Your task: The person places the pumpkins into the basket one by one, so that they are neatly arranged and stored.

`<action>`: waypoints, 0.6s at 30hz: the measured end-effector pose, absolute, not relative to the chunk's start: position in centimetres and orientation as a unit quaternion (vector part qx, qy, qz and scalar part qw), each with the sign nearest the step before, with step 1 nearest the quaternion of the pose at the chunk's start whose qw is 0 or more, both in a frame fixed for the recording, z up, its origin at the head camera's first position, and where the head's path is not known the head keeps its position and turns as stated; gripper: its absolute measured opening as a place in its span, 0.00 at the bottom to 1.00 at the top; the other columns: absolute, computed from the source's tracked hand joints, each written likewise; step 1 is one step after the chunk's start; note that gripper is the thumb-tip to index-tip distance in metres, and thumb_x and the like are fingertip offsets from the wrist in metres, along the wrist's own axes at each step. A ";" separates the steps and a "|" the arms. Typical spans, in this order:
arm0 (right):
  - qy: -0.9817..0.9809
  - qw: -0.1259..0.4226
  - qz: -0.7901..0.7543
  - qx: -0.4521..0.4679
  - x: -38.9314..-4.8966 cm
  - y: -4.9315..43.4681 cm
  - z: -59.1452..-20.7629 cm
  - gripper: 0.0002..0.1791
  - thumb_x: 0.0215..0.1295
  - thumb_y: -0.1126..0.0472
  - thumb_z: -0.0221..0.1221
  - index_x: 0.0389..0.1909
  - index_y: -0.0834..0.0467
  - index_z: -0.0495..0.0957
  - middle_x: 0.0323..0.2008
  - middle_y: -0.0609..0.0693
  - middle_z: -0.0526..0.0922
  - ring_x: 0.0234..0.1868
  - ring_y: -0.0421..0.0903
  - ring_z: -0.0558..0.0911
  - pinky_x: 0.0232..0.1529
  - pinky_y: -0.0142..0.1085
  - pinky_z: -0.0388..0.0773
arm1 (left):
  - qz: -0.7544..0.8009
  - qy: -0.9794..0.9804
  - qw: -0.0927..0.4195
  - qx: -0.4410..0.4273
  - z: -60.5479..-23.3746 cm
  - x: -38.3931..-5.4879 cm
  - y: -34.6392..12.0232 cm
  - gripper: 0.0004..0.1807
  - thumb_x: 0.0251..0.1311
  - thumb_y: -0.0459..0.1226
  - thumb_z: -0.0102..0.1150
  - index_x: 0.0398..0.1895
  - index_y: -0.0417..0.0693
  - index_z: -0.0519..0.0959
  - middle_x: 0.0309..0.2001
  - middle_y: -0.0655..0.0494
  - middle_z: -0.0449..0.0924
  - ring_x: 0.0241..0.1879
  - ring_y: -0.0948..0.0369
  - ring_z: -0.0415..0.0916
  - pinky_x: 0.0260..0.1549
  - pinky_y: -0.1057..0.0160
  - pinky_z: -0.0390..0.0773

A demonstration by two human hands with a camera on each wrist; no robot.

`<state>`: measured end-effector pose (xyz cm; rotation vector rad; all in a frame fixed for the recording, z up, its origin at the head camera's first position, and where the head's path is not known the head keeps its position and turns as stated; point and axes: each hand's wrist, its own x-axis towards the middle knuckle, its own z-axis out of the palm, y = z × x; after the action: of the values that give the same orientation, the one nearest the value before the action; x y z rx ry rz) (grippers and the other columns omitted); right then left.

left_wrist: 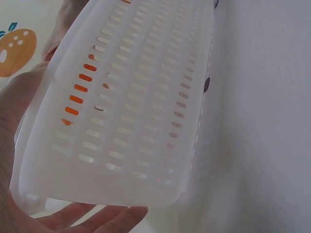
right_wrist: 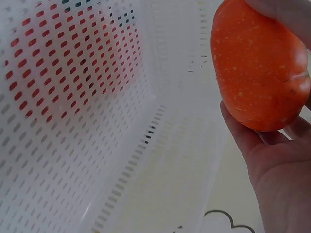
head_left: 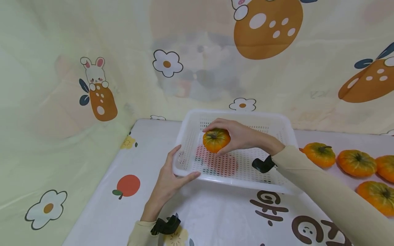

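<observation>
My right hand, thumb and fingers curved part-open around a small orange pumpkin, holds it above the floor of a white perforated plastic basket, while my left hand grips the basket's near-left corner. If my right fingers slacken, the rounded pumpkin could drop and roll; lifting with my left could tip the basket.

Right fingers curl and grip; left fingers also grip.
</observation>
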<state>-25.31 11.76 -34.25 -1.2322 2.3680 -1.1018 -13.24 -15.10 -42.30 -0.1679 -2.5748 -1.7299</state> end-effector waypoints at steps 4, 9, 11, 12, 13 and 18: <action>0.805 0.144 -0.372 -0.440 -25.7 10.6 -34.9 0.39 0.53 0.65 0.79 0.67 0.59 0.76 0.63 0.57 0.77 0.63 0.56 0.75 0.64 0.52 0.78 | -0.553 -0.831 0.016 -0.056 -42.3 -13.3 -15.1 0.58 0.50 0.49 0.83 0.82 0.58 0.56 0.71 0.46 0.72 0.61 0.48 0.75 0.60 0.43 0.75; 0.803 0.161 -0.357 -0.448 -25.7 9.2 -36.0 0.38 0.53 0.63 0.80 0.66 0.59 0.76 0.63 0.56 0.77 0.63 0.56 0.76 0.65 0.51 0.77 | -0.553 -0.831 0.012 -0.053 -42.3 -13.3 -15.0 0.59 0.50 0.50 0.83 0.82 0.59 0.56 0.71 0.47 0.72 0.63 0.49 0.74 0.61 0.42 0.73; 0.803 0.166 -0.355 -0.449 -25.7 8.7 -36.4 0.38 0.53 0.63 0.80 0.66 0.60 0.76 0.62 0.56 0.77 0.62 0.55 0.76 0.65 0.50 0.78 | -0.552 -0.832 0.013 -0.053 -42.3 -13.3 -15.0 0.58 0.50 0.50 0.83 0.82 0.59 0.56 0.71 0.48 0.72 0.62 0.49 0.74 0.61 0.42 0.73; 0.802 0.169 -0.355 -0.451 -25.7 8.5 -36.6 0.38 0.53 0.63 0.80 0.66 0.60 0.76 0.61 0.56 0.77 0.62 0.55 0.76 0.64 0.49 0.78 | -0.551 -0.832 0.014 -0.052 -42.3 -13.3 -15.0 0.58 0.50 0.50 0.83 0.82 0.59 0.56 0.71 0.48 0.72 0.63 0.49 0.74 0.62 0.41 0.73; 0.801 0.171 -0.354 -0.452 -25.7 8.3 -36.8 0.38 0.53 0.63 0.80 0.66 0.61 0.76 0.61 0.55 0.78 0.61 0.54 0.76 0.64 0.48 0.78 | -0.551 -0.833 0.014 -0.051 -42.3 -13.3 -15.0 0.58 0.50 0.50 0.83 0.82 0.59 0.56 0.71 0.48 0.72 0.63 0.49 0.74 0.62 0.41 0.73; 0.794 0.188 -0.348 -0.461 -25.8 7.4 -37.8 0.38 0.52 0.63 0.80 0.65 0.61 0.77 0.59 0.55 0.78 0.59 0.52 0.77 0.61 0.44 0.79 | -0.554 -0.831 0.013 -0.051 -42.3 -13.2 -15.1 0.58 0.50 0.51 0.82 0.82 0.60 0.56 0.71 0.47 0.71 0.64 0.49 0.73 0.63 0.40 0.72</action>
<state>-25.77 7.36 -37.83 -1.2973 2.2344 -0.9789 -13.23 -15.10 -42.25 -0.1589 -2.5901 -1.7249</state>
